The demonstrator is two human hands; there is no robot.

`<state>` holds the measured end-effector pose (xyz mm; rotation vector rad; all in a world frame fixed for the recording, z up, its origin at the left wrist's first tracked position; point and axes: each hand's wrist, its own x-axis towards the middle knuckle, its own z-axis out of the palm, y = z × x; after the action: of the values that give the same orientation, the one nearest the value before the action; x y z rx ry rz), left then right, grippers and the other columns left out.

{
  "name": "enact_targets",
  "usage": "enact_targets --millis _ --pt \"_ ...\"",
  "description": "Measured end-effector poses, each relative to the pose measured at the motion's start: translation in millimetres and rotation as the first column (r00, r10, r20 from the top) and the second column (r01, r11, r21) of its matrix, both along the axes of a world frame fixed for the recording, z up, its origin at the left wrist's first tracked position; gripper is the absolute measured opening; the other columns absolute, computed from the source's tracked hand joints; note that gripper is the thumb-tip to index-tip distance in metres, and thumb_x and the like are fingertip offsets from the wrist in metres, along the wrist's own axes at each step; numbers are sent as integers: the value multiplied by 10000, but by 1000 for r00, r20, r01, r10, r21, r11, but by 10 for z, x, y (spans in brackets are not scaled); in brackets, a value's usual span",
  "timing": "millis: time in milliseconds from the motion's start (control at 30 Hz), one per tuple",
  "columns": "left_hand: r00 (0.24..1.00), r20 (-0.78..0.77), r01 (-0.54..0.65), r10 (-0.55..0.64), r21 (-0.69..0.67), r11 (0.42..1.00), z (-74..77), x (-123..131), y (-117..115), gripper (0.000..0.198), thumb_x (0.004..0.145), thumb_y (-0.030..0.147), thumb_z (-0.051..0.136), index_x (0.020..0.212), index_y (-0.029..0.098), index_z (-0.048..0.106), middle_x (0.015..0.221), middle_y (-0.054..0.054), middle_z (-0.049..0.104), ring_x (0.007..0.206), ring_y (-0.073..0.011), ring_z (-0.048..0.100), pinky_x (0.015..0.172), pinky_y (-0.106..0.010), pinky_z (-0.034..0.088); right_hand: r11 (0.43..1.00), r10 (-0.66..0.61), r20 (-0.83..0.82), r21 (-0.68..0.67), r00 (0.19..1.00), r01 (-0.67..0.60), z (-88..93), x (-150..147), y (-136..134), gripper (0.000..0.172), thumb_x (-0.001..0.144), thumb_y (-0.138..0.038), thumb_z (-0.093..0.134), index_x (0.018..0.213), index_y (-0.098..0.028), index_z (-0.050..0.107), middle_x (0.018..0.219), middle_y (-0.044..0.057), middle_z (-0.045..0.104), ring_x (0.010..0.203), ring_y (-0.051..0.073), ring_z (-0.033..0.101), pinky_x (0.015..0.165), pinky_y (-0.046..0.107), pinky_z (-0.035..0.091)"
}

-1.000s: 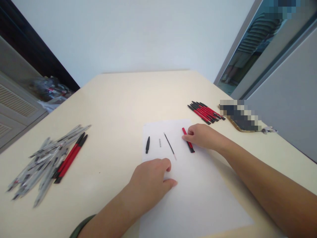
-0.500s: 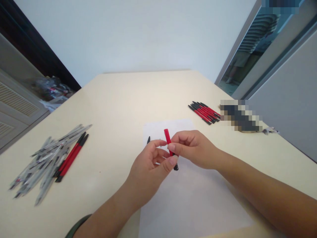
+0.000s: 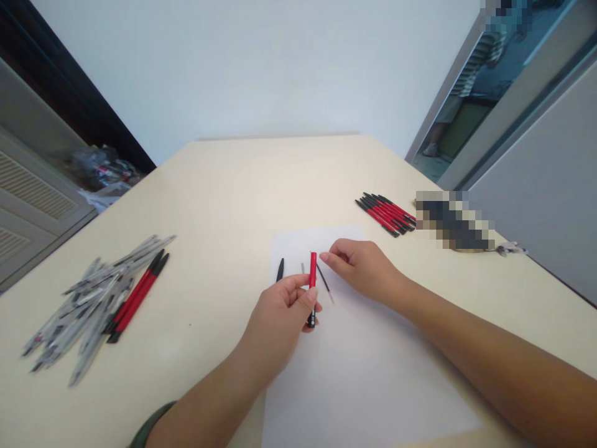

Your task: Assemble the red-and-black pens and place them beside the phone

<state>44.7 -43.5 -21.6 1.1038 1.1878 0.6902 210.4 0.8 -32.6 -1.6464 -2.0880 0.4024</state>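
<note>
My left hand (image 3: 284, 311) is closed around a red pen barrel (image 3: 313, 269) with a black lower end, held nearly upright over the white paper (image 3: 373, 373). To the right of the barrel's top is my right hand (image 3: 361, 264), thumb and fingers pinched together; whether anything small is between them I cannot make out. Just below its thumb tip a thin black refill (image 3: 325, 280) slants over the paper. Left of the barrel lie a black pen tip piece (image 3: 280, 269), partly behind my left hand, and a small thin grey piece (image 3: 303, 267).
Several clear pens (image 3: 93, 305) are heaped at the left of the table (image 3: 224, 199), with two red-and-black pens (image 3: 137, 295) beside them. Further red-and-black pens (image 3: 385, 214) lie in a row at the right, near a blurred-out object (image 3: 452, 221). A person (image 3: 466, 81) shows past the doorway.
My right hand has let go of the red barrel and moved slightly away to the right. My left hand keeps the barrel, now more upright, and the thin refill has come into sight.
</note>
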Motion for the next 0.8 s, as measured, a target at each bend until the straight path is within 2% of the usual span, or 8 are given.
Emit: enact_targets --millis 133,267,533,667,800 --pt "996 11 94 -93 -26 995 -78 12 0 236 780 319 470 948 156 496 687 0 532 594 -102 481 588 -260 394 999 39 201 -28 979 -34 -38 -48 -16 193 730 -362 448 670 -198 530 641 -2 559 535 102 441 474 219 239" --pt "979 -26 204 -203 12 979 -136 -5 3 180 793 314 447 885 164 489 701 -9 539 621 -115 489 594 -267 375 996 59 300 -80 952 -36 -37 -44 -16 163 695 -310 438 618 -190 518 678 15 569 535 108 452 463 224 240" --pt "968 -59 245 -243 36 969 -145 -25 11 161 797 320 438 865 177 467 711 -4 528 636 -123 485 593 -271 362 981 40 449 -188 893 51 88 10 12 174 667 -270 416 643 -202 575 663 51 612 584 162 514 479 246 283" --pt "966 -55 256 -254 38 966 -157 -36 10 158 800 322 433 868 184 467 704 0 522 643 -126 486 591 -269 357 970 77 467 -239 881 42 115 43 37 160 644 -266 439 652 -194 581 673 60 618 594 168 525 481 248 300" --pt "965 -65 259 -256 36 965 -143 -29 10 154 800 318 433 870 185 465 709 0 524 649 -126 487 599 -271 354 968 80 399 -250 914 25 91 133 86 134 624 -268 463 617 -190 572 647 47 606 565 161 514 462 246 305"
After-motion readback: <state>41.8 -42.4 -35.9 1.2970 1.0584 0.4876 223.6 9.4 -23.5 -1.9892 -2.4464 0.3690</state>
